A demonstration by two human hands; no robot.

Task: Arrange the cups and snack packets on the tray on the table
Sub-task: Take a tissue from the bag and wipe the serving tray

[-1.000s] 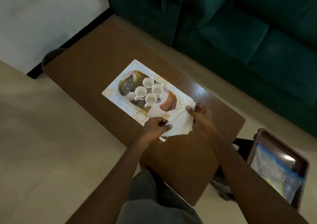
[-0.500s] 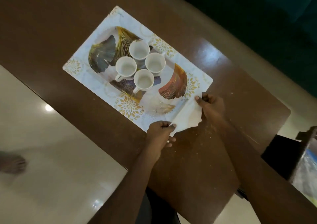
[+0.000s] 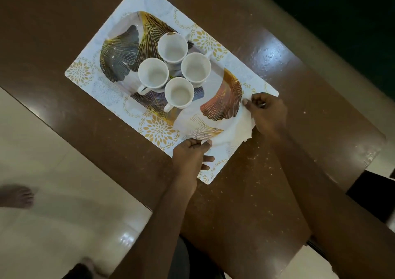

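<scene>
At frame's near edge: both forearms reach out over brown table (image 3: 245, 193), its surface speckled with pale crumbs. Pale tiled floor (image 3: 64, 225) to the left, with a bare foot (image 3: 18, 196) on it, blurred.

Next out, left hand (image 3: 190, 154): thumb and forefinger pinch the near-left corner of white napkin (image 3: 228, 133), right where it meets the tray rim. Other fingers lie loosely extended over placemat (image 3: 81, 73).

Slightly farther, right hand (image 3: 268, 116): fingers curled, pinching the napkin's far-right part at the tray's right end. Napkin is crumpled against the tray's near-right end. Cannot tell whether it passes under the rim.

Beyond the hands, tray (image 3: 222, 101): oval, leaf print in grey, gold and copper, flat on the placemat.

Four white cups, upright and empty, cluster at tray centre, rims close or touching: nearest cup (image 3: 179, 95), left cup (image 3: 153, 74), right cup (image 3: 196, 68), farthest cup (image 3: 172, 47). Handles of nearest and left cups point near-left.

Placemat is rectangular, white with gold flowers, with "KUBER" printed at its far corner.
</scene>
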